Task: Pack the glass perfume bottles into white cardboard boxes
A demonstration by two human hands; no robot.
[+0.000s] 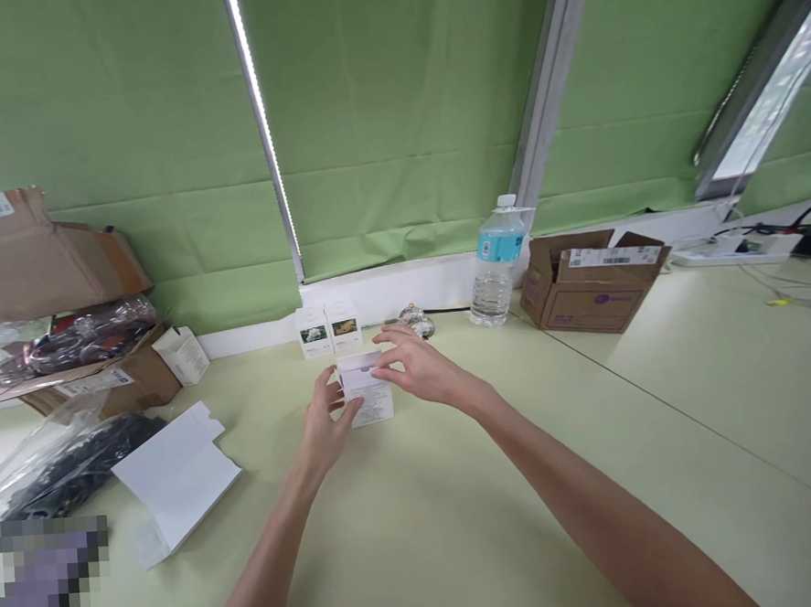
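Observation:
A small white box [371,404] with printed text on its front stands upright on the pale green table, its top flap raised. My left hand [326,420] grips the box at its left side, the thumb on the front face. At the upper right edge and flap of the box are the fingers of my right hand [409,363], thumb and fingertips close together on the flap. Just behind stand two small white boxes with pictures, one with a white flower [314,335] and one with a brownish picture [345,329].
A flattened white carton [179,473] lies at left, beside a plastic bag of dark items [78,461] and stacked cardboard boxes [52,261]. A water bottle [496,270] and an open brown box [590,292] stand at the back right. A shiny metal object [417,321] sits behind my right hand.

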